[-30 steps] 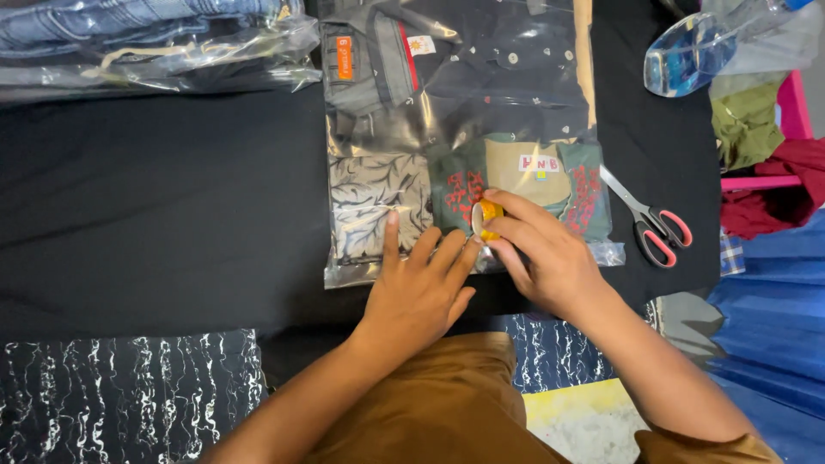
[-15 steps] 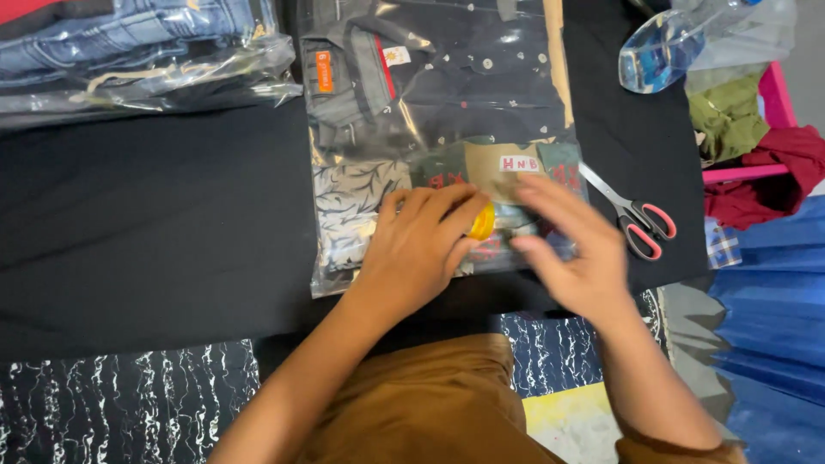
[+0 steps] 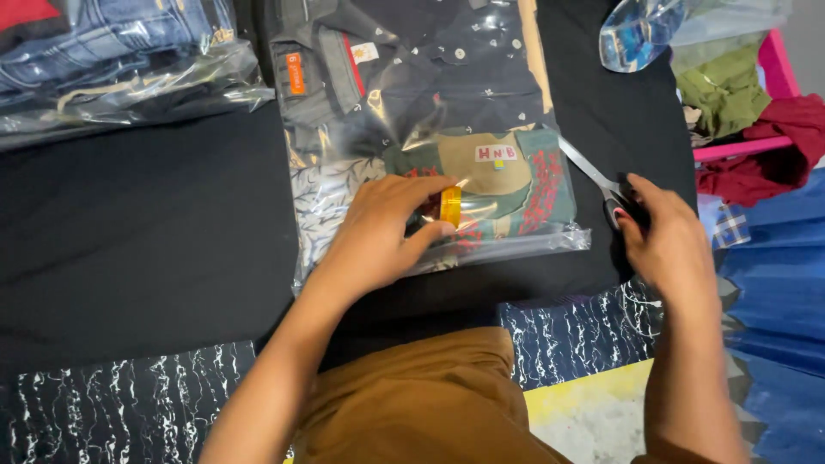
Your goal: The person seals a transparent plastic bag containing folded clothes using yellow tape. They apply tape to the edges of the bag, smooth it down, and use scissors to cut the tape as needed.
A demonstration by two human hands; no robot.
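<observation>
Resting on a clear plastic bag (image 3: 430,137) of folded clothes, the left hand (image 3: 382,232) pinches a small yellow roll of tape (image 3: 450,206) between thumb and fingertips, the palm lying flat on the film near the bag's lower edge. That bag lies on a black cloth-covered table (image 3: 137,215) and holds a dark dotted shirt with an orange tag, a leaf-patterned piece below it, and a green and tan garment with red print under the tape. Off to the side, the right hand (image 3: 666,249) curls over the handles of a pair of scissors (image 3: 593,176), its fingers closed loosely about them; the steel blades point up and left, their tips just beside the bag's right edge. The two hands are well apart. A second clear bag with folded denim (image 3: 112,60) sits at the table's upper left. At the upper right lie crumpled clear plastic (image 3: 640,34), a green cloth (image 3: 726,86) and a dark red cloth (image 3: 773,146) by a pink rim. Brown trousers (image 3: 412,404) fill the bottom of the view, over a dark marbled sheet (image 3: 103,404)
</observation>
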